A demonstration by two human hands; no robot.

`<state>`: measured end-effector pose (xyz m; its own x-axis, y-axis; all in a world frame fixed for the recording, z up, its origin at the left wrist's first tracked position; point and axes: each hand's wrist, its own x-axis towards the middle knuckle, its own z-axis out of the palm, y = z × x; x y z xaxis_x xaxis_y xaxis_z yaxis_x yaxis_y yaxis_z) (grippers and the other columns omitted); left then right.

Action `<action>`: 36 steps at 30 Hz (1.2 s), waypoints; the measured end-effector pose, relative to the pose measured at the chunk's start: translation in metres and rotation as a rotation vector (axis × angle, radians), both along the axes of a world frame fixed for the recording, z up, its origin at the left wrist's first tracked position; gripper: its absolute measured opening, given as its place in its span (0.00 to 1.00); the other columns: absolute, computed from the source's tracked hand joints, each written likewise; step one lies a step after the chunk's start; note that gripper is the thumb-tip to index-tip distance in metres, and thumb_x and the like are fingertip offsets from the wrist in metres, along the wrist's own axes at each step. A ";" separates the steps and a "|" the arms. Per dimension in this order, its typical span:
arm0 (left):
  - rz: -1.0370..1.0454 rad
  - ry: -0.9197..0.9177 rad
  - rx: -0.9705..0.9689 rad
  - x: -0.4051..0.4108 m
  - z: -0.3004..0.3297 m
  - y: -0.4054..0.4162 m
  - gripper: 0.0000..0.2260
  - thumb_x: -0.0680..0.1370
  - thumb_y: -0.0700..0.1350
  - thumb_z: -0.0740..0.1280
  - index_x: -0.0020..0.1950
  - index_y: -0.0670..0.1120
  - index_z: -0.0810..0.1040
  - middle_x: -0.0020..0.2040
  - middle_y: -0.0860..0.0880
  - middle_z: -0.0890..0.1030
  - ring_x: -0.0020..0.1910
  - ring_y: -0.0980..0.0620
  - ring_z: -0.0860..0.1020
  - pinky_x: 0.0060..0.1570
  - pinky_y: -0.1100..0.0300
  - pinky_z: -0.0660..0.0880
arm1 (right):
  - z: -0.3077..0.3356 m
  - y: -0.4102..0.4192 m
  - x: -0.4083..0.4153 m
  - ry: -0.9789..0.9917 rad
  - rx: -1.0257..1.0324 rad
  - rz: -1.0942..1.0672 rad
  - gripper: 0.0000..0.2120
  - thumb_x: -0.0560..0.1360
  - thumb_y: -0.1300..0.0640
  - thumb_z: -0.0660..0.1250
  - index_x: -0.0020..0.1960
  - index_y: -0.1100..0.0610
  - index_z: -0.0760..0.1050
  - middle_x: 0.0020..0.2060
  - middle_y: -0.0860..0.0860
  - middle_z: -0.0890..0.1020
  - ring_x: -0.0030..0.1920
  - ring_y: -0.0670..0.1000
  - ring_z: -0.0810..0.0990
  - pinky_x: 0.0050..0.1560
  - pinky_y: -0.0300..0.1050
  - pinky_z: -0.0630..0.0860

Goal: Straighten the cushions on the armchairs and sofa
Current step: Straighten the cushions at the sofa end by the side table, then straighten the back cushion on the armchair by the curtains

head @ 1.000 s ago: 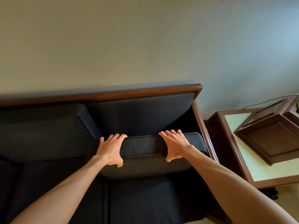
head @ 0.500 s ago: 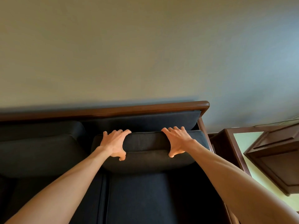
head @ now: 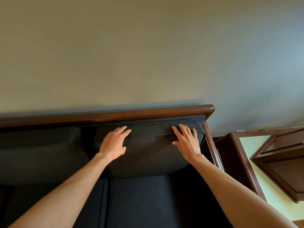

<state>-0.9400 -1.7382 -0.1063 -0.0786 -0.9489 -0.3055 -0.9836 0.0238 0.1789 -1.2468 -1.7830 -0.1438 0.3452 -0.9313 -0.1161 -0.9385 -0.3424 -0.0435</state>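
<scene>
With your left hand [head: 113,143] and right hand [head: 187,142] flat, fingers spread, on the back cushion [head: 149,153], seat it squarely against the sofa frame [head: 148,112] next.

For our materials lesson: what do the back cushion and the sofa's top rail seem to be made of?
Cushion: dark woven fabric, matte, probably over foam; a seam shows and it bulges softly. Rail: reddish-brown wood, likely varnished; it shows a soft sheen.
</scene>
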 end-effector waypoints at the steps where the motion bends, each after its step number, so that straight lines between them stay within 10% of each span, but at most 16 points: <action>1: 0.016 0.013 -0.025 -0.001 -0.001 0.000 0.34 0.75 0.41 0.71 0.78 0.51 0.60 0.78 0.50 0.60 0.77 0.49 0.58 0.72 0.51 0.63 | -0.001 -0.002 0.003 -0.001 0.006 -0.012 0.34 0.75 0.49 0.71 0.76 0.53 0.62 0.73 0.58 0.67 0.74 0.61 0.63 0.69 0.69 0.62; 23: 0.107 0.019 0.208 -0.023 0.029 0.008 0.31 0.80 0.42 0.65 0.80 0.48 0.53 0.80 0.46 0.53 0.79 0.45 0.49 0.76 0.44 0.53 | 0.040 -0.008 0.022 0.110 0.368 0.014 0.33 0.83 0.53 0.57 0.80 0.56 0.41 0.79 0.58 0.46 0.79 0.60 0.42 0.74 0.67 0.45; 31: 0.055 0.071 0.071 -0.045 0.160 0.008 0.23 0.80 0.53 0.62 0.74 0.47 0.68 0.72 0.44 0.71 0.68 0.43 0.71 0.67 0.49 0.69 | 0.192 0.019 0.016 -0.030 0.239 -0.051 0.25 0.81 0.51 0.60 0.74 0.58 0.62 0.71 0.59 0.70 0.71 0.61 0.66 0.70 0.61 0.63; 36: -0.078 0.099 -0.142 -0.072 0.308 0.013 0.24 0.83 0.54 0.57 0.76 0.44 0.65 0.74 0.43 0.68 0.71 0.42 0.68 0.69 0.51 0.66 | 0.346 0.056 -0.022 -0.104 0.057 -0.141 0.27 0.81 0.48 0.60 0.76 0.58 0.62 0.70 0.61 0.72 0.68 0.62 0.72 0.67 0.58 0.70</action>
<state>-1.0116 -1.7250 0.2022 -0.1768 -0.9717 -0.1565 -0.9556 0.1313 0.2639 -1.2691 -1.7266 0.2019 0.2242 -0.9644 -0.1401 -0.9665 -0.2016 -0.1586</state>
